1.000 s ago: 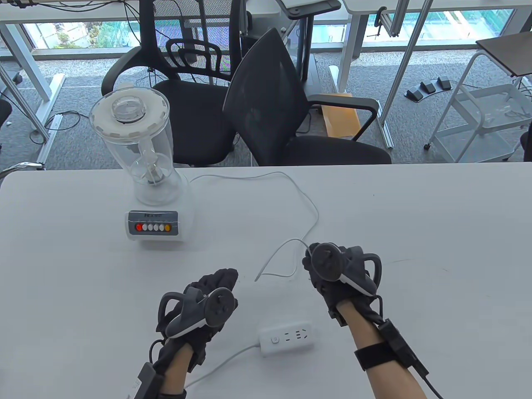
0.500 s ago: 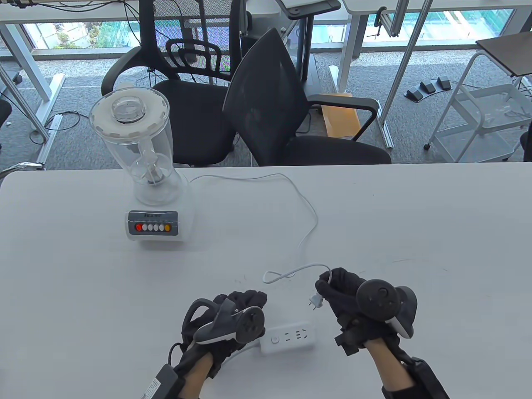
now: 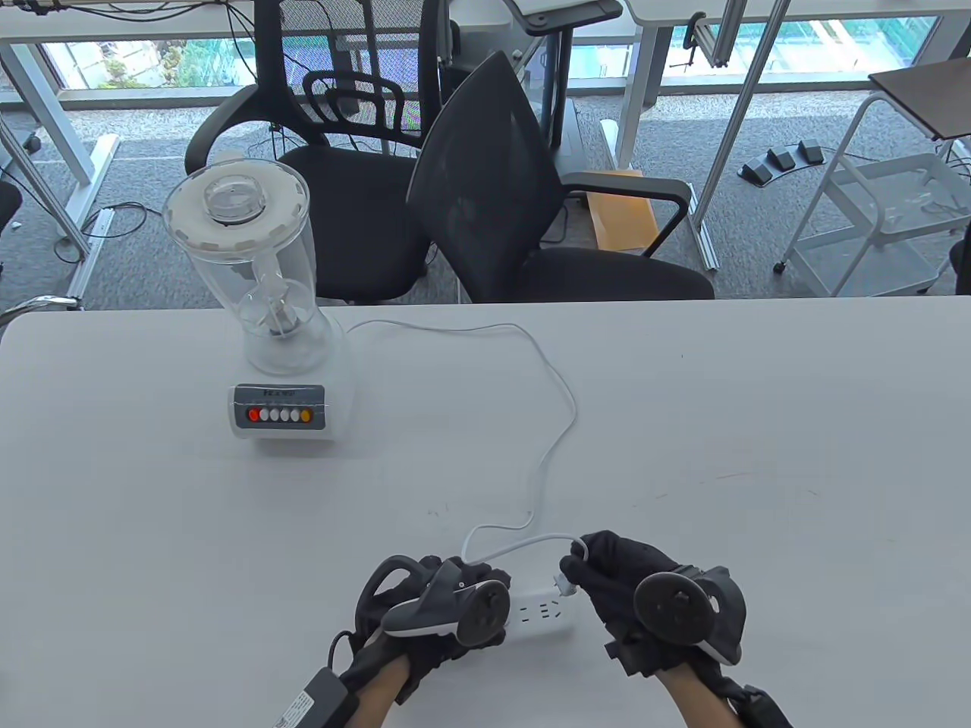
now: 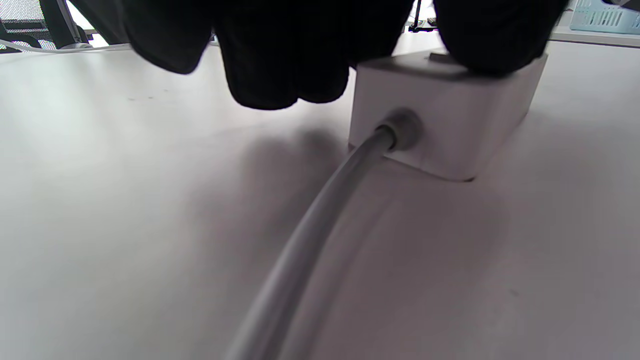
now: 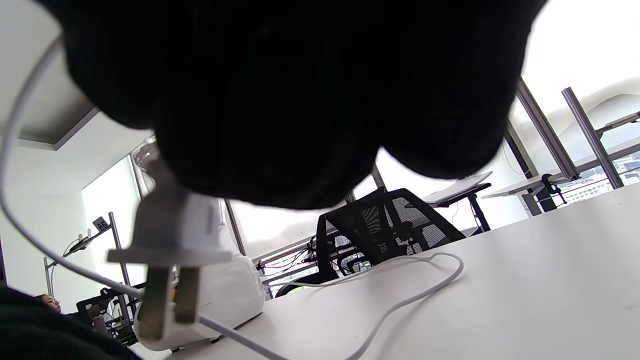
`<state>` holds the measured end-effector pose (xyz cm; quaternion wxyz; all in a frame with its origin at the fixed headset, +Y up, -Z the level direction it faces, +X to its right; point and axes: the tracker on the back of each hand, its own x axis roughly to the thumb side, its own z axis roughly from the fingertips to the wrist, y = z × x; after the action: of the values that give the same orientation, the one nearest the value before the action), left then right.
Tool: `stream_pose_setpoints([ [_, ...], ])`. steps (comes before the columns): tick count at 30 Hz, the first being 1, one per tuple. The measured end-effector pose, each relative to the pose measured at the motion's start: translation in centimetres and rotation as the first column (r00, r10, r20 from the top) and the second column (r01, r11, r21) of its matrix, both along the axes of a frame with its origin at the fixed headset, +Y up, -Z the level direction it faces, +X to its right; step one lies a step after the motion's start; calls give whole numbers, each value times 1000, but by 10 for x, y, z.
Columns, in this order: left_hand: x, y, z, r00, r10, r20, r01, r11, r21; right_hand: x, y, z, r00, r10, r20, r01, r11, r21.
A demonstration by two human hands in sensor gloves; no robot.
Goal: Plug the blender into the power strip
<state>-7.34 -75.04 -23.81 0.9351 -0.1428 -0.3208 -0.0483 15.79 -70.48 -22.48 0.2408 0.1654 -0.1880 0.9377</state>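
Bottom centre of the table view: left hand (image 3: 432,614) presses down on the power strip (image 3: 542,611), likely to stop it sliding during insertion. Right hand (image 3: 645,595) pinches the plug (image 5: 170,240), prongs down, just above the strip's right-hand sockets, not yet seated. Cord (image 3: 557,425) runs slack up through mid-frame, so no pull-back. Blender (image 3: 262,303) stands upright at upper left, well apart.
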Motion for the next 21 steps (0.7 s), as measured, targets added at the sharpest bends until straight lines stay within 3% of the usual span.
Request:
stream_pose_setpoints([
  [17, 2, -1, 0, 1000, 0, -6, 0, 999, -40, -44, -20, 15, 950, 307, -62, -298, 947, 119],
  [21, 2, -2, -1, 1000, 2, -9, -2, 999, -49, -50, -19, 14, 953, 287, -98, -284, 958, 47],
])
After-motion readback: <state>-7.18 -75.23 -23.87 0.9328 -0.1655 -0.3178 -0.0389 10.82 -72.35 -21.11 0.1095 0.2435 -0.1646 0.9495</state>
